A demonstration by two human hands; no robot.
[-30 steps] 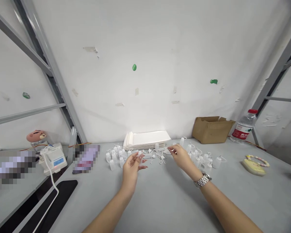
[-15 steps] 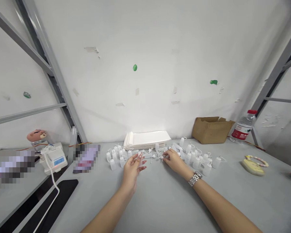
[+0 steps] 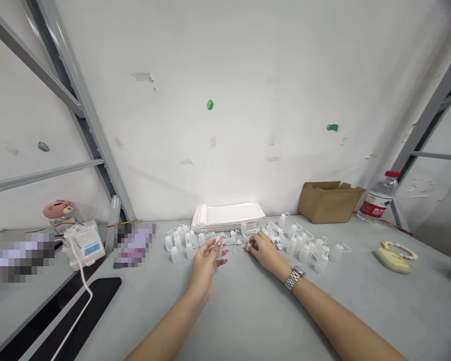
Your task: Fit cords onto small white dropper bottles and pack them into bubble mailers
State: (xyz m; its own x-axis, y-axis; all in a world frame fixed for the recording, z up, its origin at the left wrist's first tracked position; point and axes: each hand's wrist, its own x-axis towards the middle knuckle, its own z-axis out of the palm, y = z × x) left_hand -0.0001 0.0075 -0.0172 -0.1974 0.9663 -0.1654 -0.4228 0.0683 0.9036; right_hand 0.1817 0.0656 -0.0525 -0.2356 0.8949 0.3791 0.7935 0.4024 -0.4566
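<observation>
The left hand (image 3: 203,265) pinches a bottle (image 3: 220,254), its long axis roughly six to twelve. Loose caps (image 3: 238,241) lie at its two o'clock, nearer the right hand (image 3: 266,251), whose fingertips bunch beside them; whether gripping one, I cannot tell.

Grey tabletop (image 3: 244,316) across lower part of frame. Left of centre: group of small translucent plastic bottles (image 3: 174,254), mostly upright, with looped straps. Centre: loose white straps (image 3: 231,241). Right of centre: second bottle group (image 3: 321,263), mostly upright, few lying. Behind, mid-frame: stack of flat white pieces (image 3: 233,215). Farther right: open cardboard box (image 3: 325,206), then upright water bottle (image 3: 377,199), red cap. Right side: yellow case (image 3: 393,261), beaded bracelet (image 3: 400,245) touching it. Left: purple item (image 3: 136,245), pixelated. Lower left: flat black pad (image 3: 97,296).
</observation>
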